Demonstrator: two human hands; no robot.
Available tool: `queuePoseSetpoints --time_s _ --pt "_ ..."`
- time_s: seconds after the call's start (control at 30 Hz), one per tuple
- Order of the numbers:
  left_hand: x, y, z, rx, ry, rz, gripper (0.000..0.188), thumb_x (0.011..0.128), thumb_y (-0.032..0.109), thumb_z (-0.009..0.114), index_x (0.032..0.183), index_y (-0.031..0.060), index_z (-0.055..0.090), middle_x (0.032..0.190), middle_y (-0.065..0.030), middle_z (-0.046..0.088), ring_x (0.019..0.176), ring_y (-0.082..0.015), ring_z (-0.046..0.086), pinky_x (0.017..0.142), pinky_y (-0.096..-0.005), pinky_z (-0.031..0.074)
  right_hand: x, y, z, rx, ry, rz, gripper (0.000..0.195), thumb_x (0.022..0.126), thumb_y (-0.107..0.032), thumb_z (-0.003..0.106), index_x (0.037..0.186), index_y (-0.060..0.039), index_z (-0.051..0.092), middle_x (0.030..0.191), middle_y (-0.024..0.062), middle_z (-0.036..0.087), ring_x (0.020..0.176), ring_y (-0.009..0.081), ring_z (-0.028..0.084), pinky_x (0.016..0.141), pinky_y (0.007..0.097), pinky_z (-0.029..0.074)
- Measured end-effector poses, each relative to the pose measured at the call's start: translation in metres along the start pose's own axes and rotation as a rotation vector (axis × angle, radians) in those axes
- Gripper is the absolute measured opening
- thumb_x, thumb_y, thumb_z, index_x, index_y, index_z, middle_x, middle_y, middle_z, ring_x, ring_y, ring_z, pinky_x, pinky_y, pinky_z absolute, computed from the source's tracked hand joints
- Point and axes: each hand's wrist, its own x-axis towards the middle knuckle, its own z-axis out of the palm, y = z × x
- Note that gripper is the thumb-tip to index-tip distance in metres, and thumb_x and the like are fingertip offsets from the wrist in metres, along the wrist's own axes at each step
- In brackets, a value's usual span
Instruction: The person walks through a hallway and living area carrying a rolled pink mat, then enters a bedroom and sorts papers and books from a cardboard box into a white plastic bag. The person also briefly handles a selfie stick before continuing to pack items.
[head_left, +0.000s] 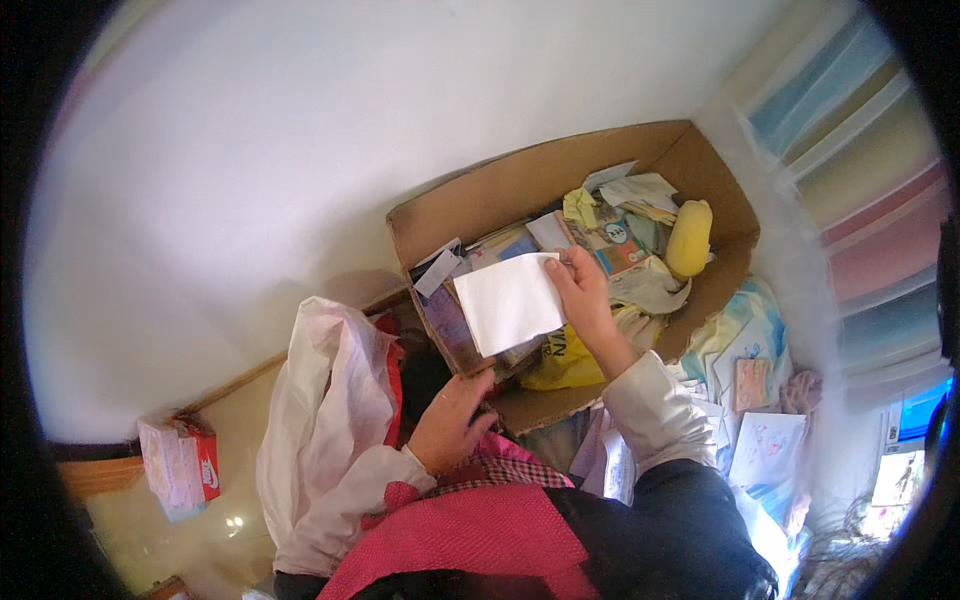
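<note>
My right hand (581, 292) pinches the upper right corner of a white sheet of paper (510, 304) between thumb and fingers, above a large open cardboard box (465, 202). Below the paper, my left hand (454, 420) is at the box's near left corner, fingers apart, with nothing seen in it. In the box lie a printed book (611, 240), crumpled papers (637, 191), a yellow squash-like object (689, 238), a white tag (436, 273) and a yellow plastic bag (562, 360) bearing print.
A white cloth or plastic bag (322, 397) stands left of my left hand. A Nike shoebox (184, 461) is on the floor at the left. Papers and a booklet (752, 382) are piled right of the box. The wall (262, 187) rises behind; a striped curtain (885, 217) hangs right.
</note>
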Motion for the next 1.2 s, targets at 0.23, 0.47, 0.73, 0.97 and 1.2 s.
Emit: queuePoseSetpoints --time_s 0.23,0.47,0.73,0.97,1.2 --pt "-0.012 0.029 -0.017 -0.867 0.177 -0.343 0.034 0.094 0.020 0.044 0.124 0.0018 0.045 0.097 -0.0065 0.060 0.084 -0.0128 0.057 0.073 -0.0249 0.046 -0.055 -0.024 0.011 0.048 -0.090 -0.038 0.014 0.088 -0.015 0.058 0.084 -0.0033 0.053 0.065 -0.0052 0.046 0.059 0.0022 0.038 0.051 0.0200 0.034" --pt "-0.029 0.046 -0.012 -0.891 0.175 -0.279 0.029 0.097 0.022 0.039 0.108 0.0018 0.056 0.082 -0.0030 0.060 0.071 -0.0084 0.054 0.065 -0.0215 0.045 -0.089 -0.028 0.004 -0.034 -0.146 0.024 0.016 0.088 -0.019 0.059 0.085 -0.0038 0.055 0.068 -0.0035 0.051 0.061 0.0035 0.045 0.054 0.0202 0.038" --pt "-0.042 0.047 0.012 -0.665 -0.030 -0.270 0.024 0.095 0.015 0.042 0.109 0.0002 0.056 0.082 -0.0054 0.060 0.070 -0.0096 0.055 0.065 -0.0223 0.046 -0.125 -0.054 -0.160 -0.477 -0.432 0.349 0.027 0.085 -0.030 0.060 0.088 -0.0028 0.062 0.077 0.0005 0.060 0.071 0.0085 0.054 0.063 0.0234 0.044" --pt "-0.041 0.028 0.024 -0.293 0.011 -0.009 0.023 0.089 0.009 0.049 0.109 0.0004 0.057 0.088 -0.0114 0.062 0.079 -0.0198 0.061 0.071 -0.0292 0.048 -0.202 -0.027 -0.281 -0.868 -0.603 0.574 0.038 0.079 -0.034 0.064 0.106 -0.0069 0.063 0.092 0.0115 0.065 0.082 0.0205 0.060 0.074 0.0318 0.047" --pt "-0.026 0.006 0.009 0.322 0.017 0.298 0.034 0.075 0.012 0.062 0.108 0.0037 0.059 0.115 -0.0135 0.054 0.110 -0.0327 0.050 0.091 -0.0427 0.042 -0.093 0.016 -0.217 -0.662 -0.400 0.256 0.038 0.083 -0.026 0.061 0.113 -0.0027 0.058 0.098 0.0118 0.064 0.089 0.0173 0.059 0.080 0.0294 0.046"
